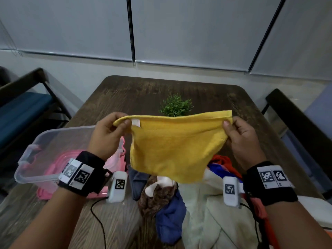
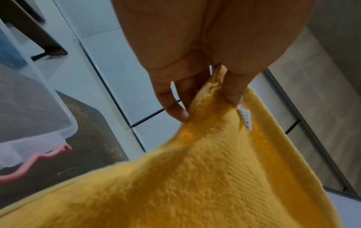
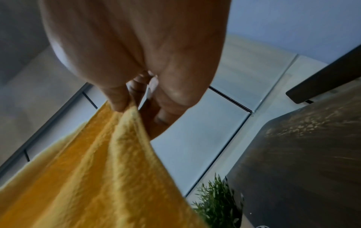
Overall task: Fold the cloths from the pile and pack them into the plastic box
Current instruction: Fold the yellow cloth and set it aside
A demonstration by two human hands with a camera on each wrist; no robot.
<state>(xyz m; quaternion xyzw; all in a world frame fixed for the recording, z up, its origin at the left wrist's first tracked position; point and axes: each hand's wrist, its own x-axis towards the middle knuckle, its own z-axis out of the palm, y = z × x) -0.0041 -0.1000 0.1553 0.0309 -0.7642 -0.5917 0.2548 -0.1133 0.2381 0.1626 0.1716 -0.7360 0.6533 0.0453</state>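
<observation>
A yellow cloth [image 1: 172, 146] hangs stretched in the air above the table, held by its two top corners. My left hand [image 1: 111, 130] pinches the left corner beside a small white label [image 1: 136, 122]; thumb and fingers clamp the hem in the left wrist view [image 2: 209, 95]. My right hand [image 1: 237, 133] pinches the right corner, seen close in the right wrist view [image 3: 126, 108]. The pile of cloths [image 1: 179, 198], brown, blue, cream and orange, lies under the yellow cloth at the near edge. The clear plastic box [image 1: 45, 153] stands at the left, partly hidden by my left arm.
A pink lid [image 1: 53, 169] lies under the box. A small green plant [image 1: 175, 105] stands mid-table behind the cloth. Dark chairs flank the wooden table [image 1: 125, 94] on both sides. A black cable [image 1: 100, 223] runs across the near table edge.
</observation>
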